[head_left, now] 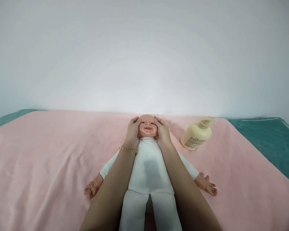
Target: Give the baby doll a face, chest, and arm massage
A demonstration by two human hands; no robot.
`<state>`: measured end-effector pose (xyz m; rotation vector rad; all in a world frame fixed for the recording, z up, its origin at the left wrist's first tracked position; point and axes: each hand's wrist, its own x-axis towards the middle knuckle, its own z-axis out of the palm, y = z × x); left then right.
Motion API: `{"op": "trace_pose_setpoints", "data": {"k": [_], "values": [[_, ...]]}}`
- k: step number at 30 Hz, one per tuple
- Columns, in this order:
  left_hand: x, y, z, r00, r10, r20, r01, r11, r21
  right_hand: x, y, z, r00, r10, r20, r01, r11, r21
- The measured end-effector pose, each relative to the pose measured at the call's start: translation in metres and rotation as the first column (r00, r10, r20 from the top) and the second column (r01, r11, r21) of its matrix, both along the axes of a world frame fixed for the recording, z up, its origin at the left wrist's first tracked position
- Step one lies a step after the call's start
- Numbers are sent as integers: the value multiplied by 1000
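Observation:
A baby doll (145, 160) with a soft white cloth body lies on its back, its head away from me and its arms spread. My left hand (133, 131) cups the left side of the doll's head, thumb by the temple, and a gold chain bracelet (128, 149) circles that wrist. On the opposite side my right hand (162, 131) holds the head in the same way. Both sets of fingers curl round toward the back of the head, where their tips are hidden. My forearms pass over the doll's arms. A dark patch shows on its belly.
To the right of the doll's head stands a pale yellow pump bottle (196, 134), tilted in view, with printed text. A wrinkled pink cloth (50, 154) lies beneath everything, over a green cover (262, 138) that shows at both sides. A plain pale wall (144, 57) rises behind.

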<state>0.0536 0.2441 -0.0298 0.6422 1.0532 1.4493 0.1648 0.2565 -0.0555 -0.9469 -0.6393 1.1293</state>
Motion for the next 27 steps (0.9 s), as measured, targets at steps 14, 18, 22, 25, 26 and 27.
{"op": "trace_pose_setpoints", "data": {"k": [14,18,22,25,26,27], "values": [[2,-6,2,998,-50,30,47,993,105,-1,0,-1,998,21,65,-24,999,38],[0,-6,3,999,-54,-7,55,993,106,-2,-3,2,992,-3,128,-1,999,33],[-1,-4,1,999,-29,-35,32,997,77,-3,-5,4,986,-16,164,11,999,33],[-1,-3,-2,998,-12,-55,15,999,51,-3,-5,5,984,-25,177,19,999,34],[-1,-2,-3,998,-10,-59,13,999,44,-2,-5,5,984,-30,178,24,999,34],[-2,-2,-4,998,-9,-63,11,999,37,-2,-5,5,984,-35,177,30,999,33]]}}
